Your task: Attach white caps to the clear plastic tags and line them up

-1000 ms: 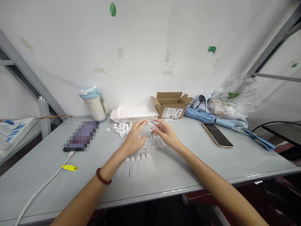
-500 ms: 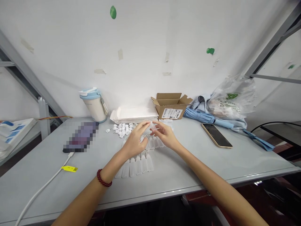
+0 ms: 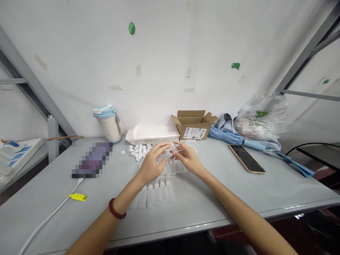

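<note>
My right hand (image 3: 187, 157) pinches a small translucent plastic tube (image 3: 174, 147) between thumb and fingers, above the table. A thin white cord (image 3: 168, 139) arcs from its upper end. My left hand (image 3: 154, 163) is beside it with fingers stretched and thumb apart; its fingertips are close to the tube, and I cannot tell whether they touch it. Beneath my hands, more frosted tubes with cord loops (image 3: 157, 194) lie side by side in a front row. A second row of tubes (image 3: 175, 167) behind is partly hidden by my hands. Small white caps (image 3: 139, 151) lie piled beyond my left hand.
Behind are a stack of white sleeves (image 3: 154, 134), an open cardboard box (image 3: 195, 129) and a cup with a blue lid (image 3: 108, 125). Right are a phone (image 3: 247, 159), a blue umbrella (image 3: 225, 134) and a plastic bag (image 3: 259, 120). A white cable (image 3: 50, 216) crosses the left side.
The view has tipped slightly upward, so everything sits lower in the picture. The tube between my hands shows more clearly, and my right fingers have closed in on it.
</note>
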A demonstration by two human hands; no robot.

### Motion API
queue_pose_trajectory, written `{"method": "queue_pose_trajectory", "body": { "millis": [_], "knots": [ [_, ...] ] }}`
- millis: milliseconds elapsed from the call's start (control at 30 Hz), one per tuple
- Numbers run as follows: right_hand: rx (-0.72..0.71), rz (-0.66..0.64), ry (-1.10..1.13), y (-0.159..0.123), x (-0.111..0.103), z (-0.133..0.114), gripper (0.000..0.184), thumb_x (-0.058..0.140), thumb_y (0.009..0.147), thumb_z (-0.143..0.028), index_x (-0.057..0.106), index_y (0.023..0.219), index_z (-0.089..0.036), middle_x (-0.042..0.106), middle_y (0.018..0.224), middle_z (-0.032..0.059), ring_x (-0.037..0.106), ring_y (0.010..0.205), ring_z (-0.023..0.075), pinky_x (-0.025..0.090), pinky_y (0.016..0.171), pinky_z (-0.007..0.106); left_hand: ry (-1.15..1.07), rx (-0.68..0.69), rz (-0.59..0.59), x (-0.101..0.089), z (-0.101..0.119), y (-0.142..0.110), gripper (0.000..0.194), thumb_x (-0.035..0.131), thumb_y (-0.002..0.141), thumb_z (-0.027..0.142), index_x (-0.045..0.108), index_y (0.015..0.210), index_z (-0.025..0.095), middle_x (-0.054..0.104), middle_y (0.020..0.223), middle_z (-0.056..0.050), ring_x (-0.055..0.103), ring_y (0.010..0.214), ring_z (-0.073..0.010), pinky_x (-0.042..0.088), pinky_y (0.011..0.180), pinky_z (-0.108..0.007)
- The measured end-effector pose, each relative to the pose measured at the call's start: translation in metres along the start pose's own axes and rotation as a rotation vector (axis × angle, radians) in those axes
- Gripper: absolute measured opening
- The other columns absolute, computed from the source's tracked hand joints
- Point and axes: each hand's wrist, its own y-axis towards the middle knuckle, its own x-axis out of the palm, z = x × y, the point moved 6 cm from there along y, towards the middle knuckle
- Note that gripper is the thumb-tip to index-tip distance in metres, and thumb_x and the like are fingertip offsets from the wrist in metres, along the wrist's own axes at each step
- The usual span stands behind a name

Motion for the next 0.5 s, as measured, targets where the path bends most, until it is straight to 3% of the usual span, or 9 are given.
{"method": "queue_pose_trajectory", "body": {
  "millis": [133,300,500],
  "knots": [
    [-0.003,-0.031,-0.001,-0.001,0.001,-0.004,0.037,0.057,0.081,-0.035,0.050,0.115,-0.021,0.063,0.090,0.0046,0.067,0.072,0.0171,0.053,0.065,0.032,-0.130,-0.118,0.047,-0.003,-0.006,0.002,0.036,0.048,0.077,0.018,0.061,0.111,0.020,0.053,0.123,-0.008,0.052,0.114,-0.0208,0.046,0.096,-0.039],
    [-0.015,-0.060,-0.058,-0.004,0.005,-0.005,0.031,0.056,0.083,-0.034,0.050,0.111,-0.021,0.063,0.087,0.0038,0.067,0.071,0.0165,0.052,0.064,0.031,-0.087,-0.215,0.109,-0.008,-0.008,0.003,0.028,0.051,0.079,0.027,0.067,0.100,0.018,0.061,0.114,-0.008,0.054,0.111,-0.0223,0.045,0.095,-0.038],
    [-0.328,0.018,-0.545,-0.013,0.011,-0.017,0.026,0.050,0.085,-0.025,0.051,0.111,-0.021,0.065,0.095,0.0092,0.063,0.072,0.0183,0.050,0.064,0.033,-0.196,-0.333,0.160,-0.007,-0.019,0.002,0.024,0.060,0.076,0.037,0.066,0.088,0.017,0.069,0.090,-0.006,0.063,0.089,-0.0213,0.049,0.084,-0.035]
  ]
}}
